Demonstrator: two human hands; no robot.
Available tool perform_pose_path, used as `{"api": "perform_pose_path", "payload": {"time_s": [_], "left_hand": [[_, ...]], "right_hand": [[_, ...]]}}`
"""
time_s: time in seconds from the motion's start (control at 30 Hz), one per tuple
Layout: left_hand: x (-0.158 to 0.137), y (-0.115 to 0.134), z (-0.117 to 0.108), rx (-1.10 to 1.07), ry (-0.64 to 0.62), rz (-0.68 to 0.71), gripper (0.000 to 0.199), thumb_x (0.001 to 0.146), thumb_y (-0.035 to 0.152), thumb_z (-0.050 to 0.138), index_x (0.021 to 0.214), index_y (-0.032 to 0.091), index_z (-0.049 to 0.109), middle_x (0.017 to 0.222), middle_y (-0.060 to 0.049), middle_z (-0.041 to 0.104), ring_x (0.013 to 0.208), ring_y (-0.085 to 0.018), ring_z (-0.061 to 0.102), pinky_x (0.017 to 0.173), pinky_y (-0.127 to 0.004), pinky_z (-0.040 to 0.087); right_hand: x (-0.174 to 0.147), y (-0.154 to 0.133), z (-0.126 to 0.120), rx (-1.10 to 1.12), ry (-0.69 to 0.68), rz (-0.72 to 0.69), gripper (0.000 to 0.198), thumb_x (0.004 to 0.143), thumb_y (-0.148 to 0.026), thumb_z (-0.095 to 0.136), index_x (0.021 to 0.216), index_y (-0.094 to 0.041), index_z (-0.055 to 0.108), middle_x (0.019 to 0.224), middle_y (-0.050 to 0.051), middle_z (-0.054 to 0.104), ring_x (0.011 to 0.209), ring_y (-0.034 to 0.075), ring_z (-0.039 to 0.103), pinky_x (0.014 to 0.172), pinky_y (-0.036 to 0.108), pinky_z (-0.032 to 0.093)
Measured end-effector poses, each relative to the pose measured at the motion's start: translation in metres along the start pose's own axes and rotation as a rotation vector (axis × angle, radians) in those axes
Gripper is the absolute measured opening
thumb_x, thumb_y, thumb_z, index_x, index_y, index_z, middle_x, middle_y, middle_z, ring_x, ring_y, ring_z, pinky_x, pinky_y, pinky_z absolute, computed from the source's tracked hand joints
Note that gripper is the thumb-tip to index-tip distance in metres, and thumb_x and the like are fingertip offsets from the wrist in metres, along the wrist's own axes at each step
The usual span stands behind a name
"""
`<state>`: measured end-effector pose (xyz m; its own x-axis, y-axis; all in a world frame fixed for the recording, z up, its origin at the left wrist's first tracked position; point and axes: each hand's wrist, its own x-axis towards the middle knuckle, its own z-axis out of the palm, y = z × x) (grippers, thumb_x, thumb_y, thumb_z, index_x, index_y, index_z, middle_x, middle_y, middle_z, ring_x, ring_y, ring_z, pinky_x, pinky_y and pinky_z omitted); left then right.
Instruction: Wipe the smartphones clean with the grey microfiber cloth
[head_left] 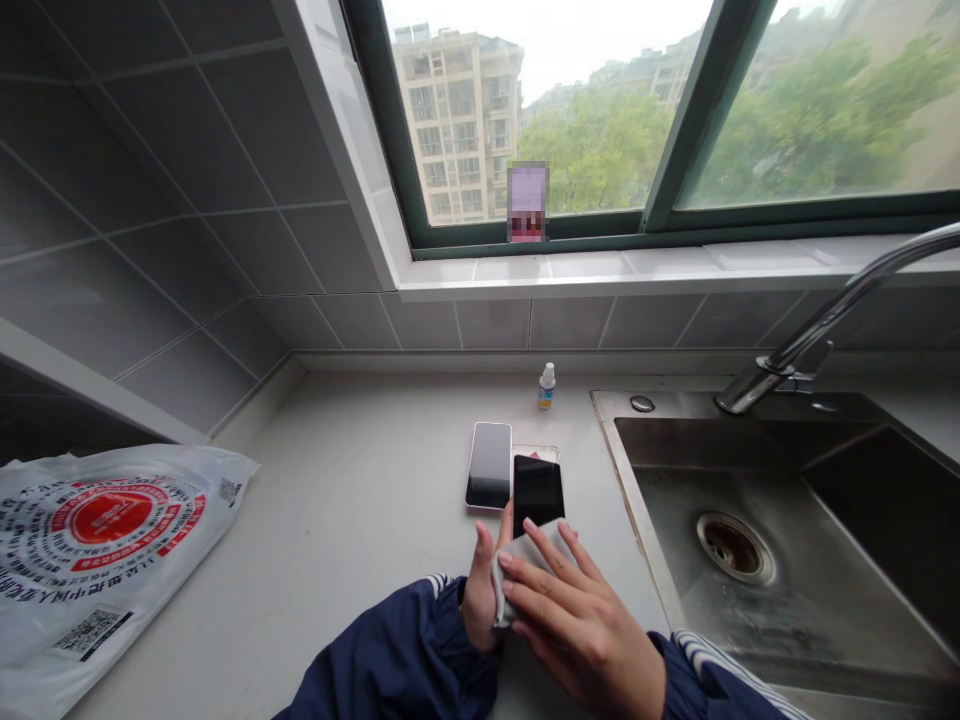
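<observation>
My left hand [478, 590] supports a black smartphone [538, 488] from below and the left side, thumb standing up and one finger along its edge. The rest of those fingers are hidden. A light grey cleaning cloth [546, 545] lies over the phone's near end. My right hand [581, 605] presses the cloth down with its fingers laid across it. Just left of the held phone, a second smartphone [490, 465] with a pale rim lies on the counter. A clear phone case [547, 452] with a pink mark shows partly behind the held phone.
A small white dropper bottle [547, 387] stands upright near the back wall. To the right is a steel sink [626, 480] with a chrome faucet [810, 325]. A white plastic bag [142, 590] with red print rests at the left. Behind the pale counter [330, 500] is a window.
</observation>
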<state>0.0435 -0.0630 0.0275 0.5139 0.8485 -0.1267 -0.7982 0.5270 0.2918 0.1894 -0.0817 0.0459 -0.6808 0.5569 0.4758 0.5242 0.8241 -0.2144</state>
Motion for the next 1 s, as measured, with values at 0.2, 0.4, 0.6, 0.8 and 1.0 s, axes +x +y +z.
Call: {"api": "perform_pose_path", "payload": {"time_s": [0.2,0.4,0.6,0.8,1.0], "left_hand": [[-0.003,0.002,0.002,0.041,-0.018,-0.009,0.110,0.080,0.074,0.051,0.152,0.027,-0.017,0.147,-0.020,0.045,0.134,-0.034,0.046,0.114,-0.048,0.026],[-0.008,0.007,0.015,0.085,0.014,-0.005,0.102,0.082,0.075,0.044,0.155,0.024,-0.006,0.137,-0.022,0.054,0.128,-0.035,0.052,0.114,-0.050,0.024],[-0.005,0.013,0.020,0.074,0.030,0.077,0.088,0.087,0.070,0.039,0.156,0.024,0.009,0.139,-0.019,0.053,0.131,-0.034,0.049,0.114,-0.052,0.025],[0.000,0.018,0.022,0.054,0.093,0.132,0.076,0.092,0.064,0.035,0.153,0.020,0.024,0.141,-0.020,0.052,0.132,-0.036,0.048,0.111,-0.056,0.029],[0.001,0.020,0.028,0.060,0.126,0.156,0.073,0.091,0.061,0.041,0.150,0.019,0.032,0.142,-0.019,0.051,0.132,-0.037,0.046,0.112,-0.055,0.030]], "right_hand": [[-0.001,0.003,0.001,0.015,-0.007,-0.061,0.026,0.094,-0.011,0.056,0.116,-0.019,0.065,0.149,0.002,0.047,0.147,0.034,0.022,0.117,0.062,0.024],[-0.003,0.002,0.002,0.079,0.025,-0.091,0.023,0.093,-0.008,0.055,0.110,-0.019,0.067,0.150,0.004,0.046,0.146,0.036,0.024,0.115,0.064,0.028],[-0.002,0.004,0.002,0.107,0.098,-0.045,0.023,0.090,-0.005,0.056,0.103,-0.019,0.068,0.147,0.006,0.050,0.145,0.035,0.028,0.113,0.063,0.032],[-0.001,0.007,0.000,0.101,0.132,0.003,0.023,0.091,-0.006,0.055,0.103,-0.021,0.068,0.149,0.006,0.047,0.145,0.034,0.028,0.114,0.062,0.031],[-0.002,0.010,-0.001,0.098,0.154,0.029,0.025,0.091,-0.007,0.056,0.107,-0.022,0.068,0.148,0.006,0.048,0.145,0.034,0.029,0.114,0.061,0.032]]}}
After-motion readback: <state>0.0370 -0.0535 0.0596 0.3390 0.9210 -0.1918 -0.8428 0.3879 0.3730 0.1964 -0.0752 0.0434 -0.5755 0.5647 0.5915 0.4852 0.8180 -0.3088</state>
